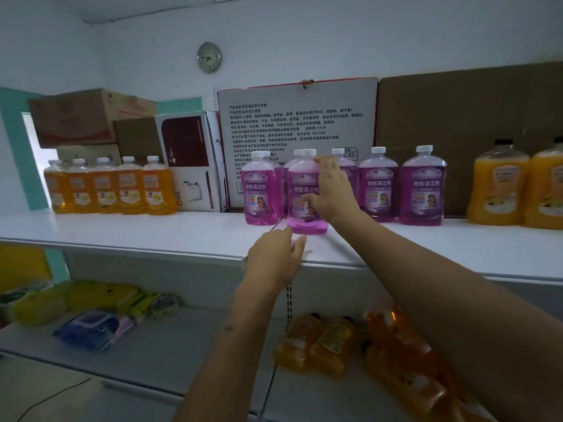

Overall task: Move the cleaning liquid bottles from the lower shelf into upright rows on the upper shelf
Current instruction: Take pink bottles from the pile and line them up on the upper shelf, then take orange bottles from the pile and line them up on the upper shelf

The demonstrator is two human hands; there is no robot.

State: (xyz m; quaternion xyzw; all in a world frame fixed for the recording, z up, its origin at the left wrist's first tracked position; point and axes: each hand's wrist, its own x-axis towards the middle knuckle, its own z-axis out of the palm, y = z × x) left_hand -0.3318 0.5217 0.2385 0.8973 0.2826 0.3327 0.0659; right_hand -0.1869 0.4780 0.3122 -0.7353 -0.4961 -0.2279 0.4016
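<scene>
Orange bottles [396,360] lie toppled on the lower shelf [182,345] — apparently unmoved. Right hand [330,190] grips a purple bottle [304,196] upright on the upper shelf [152,233]; left hand [274,260] hovers loose-fingered — empty.

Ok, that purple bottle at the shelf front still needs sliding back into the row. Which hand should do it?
Right, probably. The right hand already grips the purple floor cleaner bottle by its side, upright on the upper shelf. The left hand only rests at the shelf edge, below the bottle's base.
</scene>
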